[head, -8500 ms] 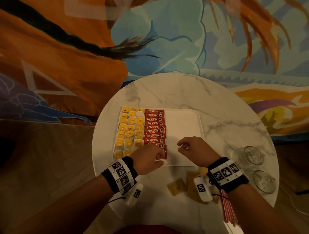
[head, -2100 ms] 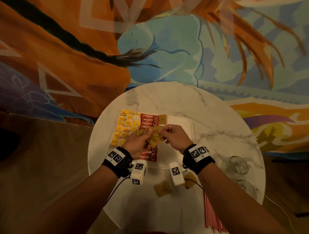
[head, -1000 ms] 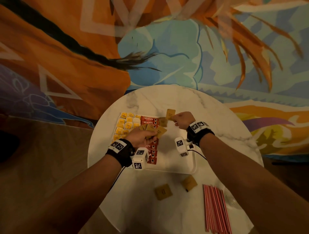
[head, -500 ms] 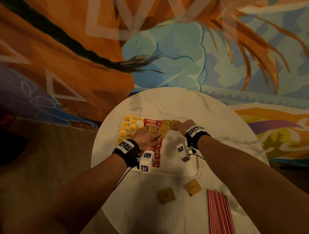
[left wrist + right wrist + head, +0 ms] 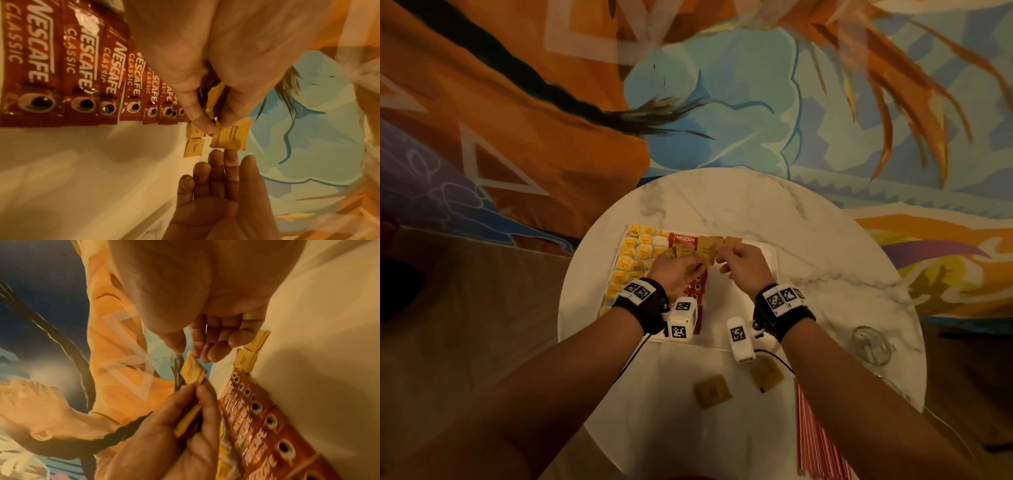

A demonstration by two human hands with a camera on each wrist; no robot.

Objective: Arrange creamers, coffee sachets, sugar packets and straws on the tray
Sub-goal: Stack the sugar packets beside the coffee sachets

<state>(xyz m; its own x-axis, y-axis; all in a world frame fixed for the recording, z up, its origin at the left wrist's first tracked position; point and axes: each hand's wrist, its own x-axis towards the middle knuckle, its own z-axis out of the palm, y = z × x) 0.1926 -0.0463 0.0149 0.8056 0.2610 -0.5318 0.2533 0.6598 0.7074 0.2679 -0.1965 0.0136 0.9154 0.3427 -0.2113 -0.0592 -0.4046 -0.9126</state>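
Both hands meet over the white tray [image 5: 768, 251]: left hand [image 5: 677, 272] pinches a fanned stack of brown sugar packets [image 5: 230, 136]; right hand [image 5: 743, 263], fingers loosely bent, touches its edge. Round marble table [image 5: 756, 205] backs onto a painted mural wall [image 5: 722, 102]; red straws [image 5: 818, 442] lie near right.

Tray [image 5: 767, 255] on tabletop [image 5: 825, 246], centre-left. In tray: creamers [image 5: 631, 255] left, coffee sachets [image 5: 685, 240] beside, sugar packets [image 5: 710, 245] right of those. Near edge: two loose packets [image 5: 714, 390]; straws [image 5: 818, 442] right.
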